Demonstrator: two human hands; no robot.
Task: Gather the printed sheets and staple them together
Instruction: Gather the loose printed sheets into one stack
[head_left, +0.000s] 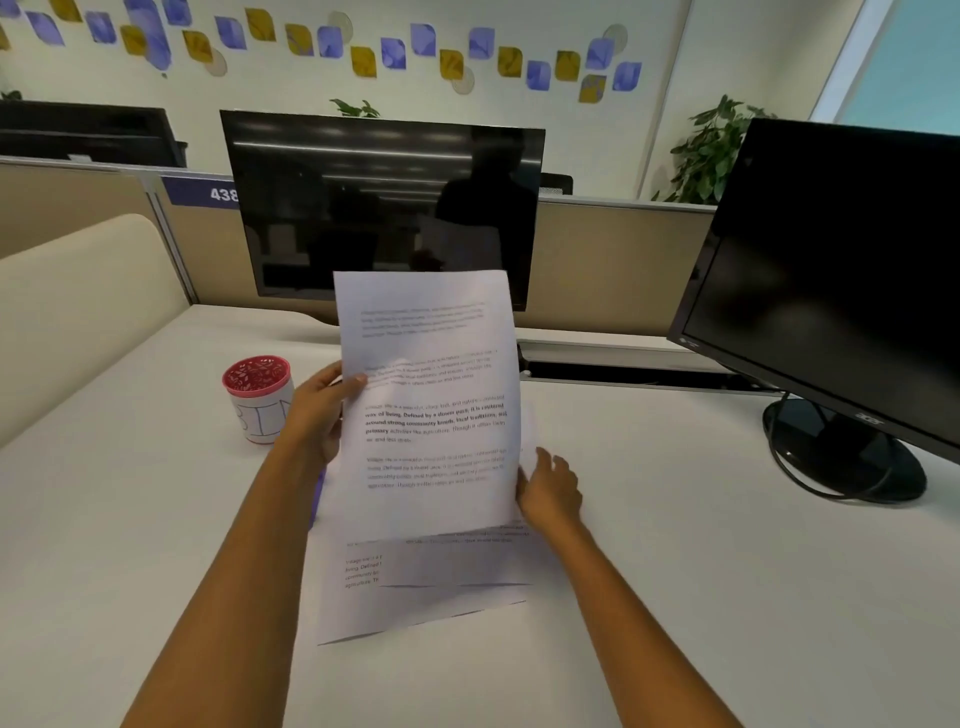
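A white printed sheet stands lifted above the desk, tilted toward me. My left hand grips its left edge, thumb on the printed face. My right hand touches the sheet's lower right edge, fingers partly behind the paper. More printed sheets lie flat on the desk below the lifted one, slightly fanned. A small purple object peeks out by my left wrist, mostly hidden. No stapler is clearly visible.
A red-rimmed white cup marked BIN stands left of my left hand. A dark monitor stands behind the sheets, and a second monitor with a round base stands at the right. The white desk spreads around.
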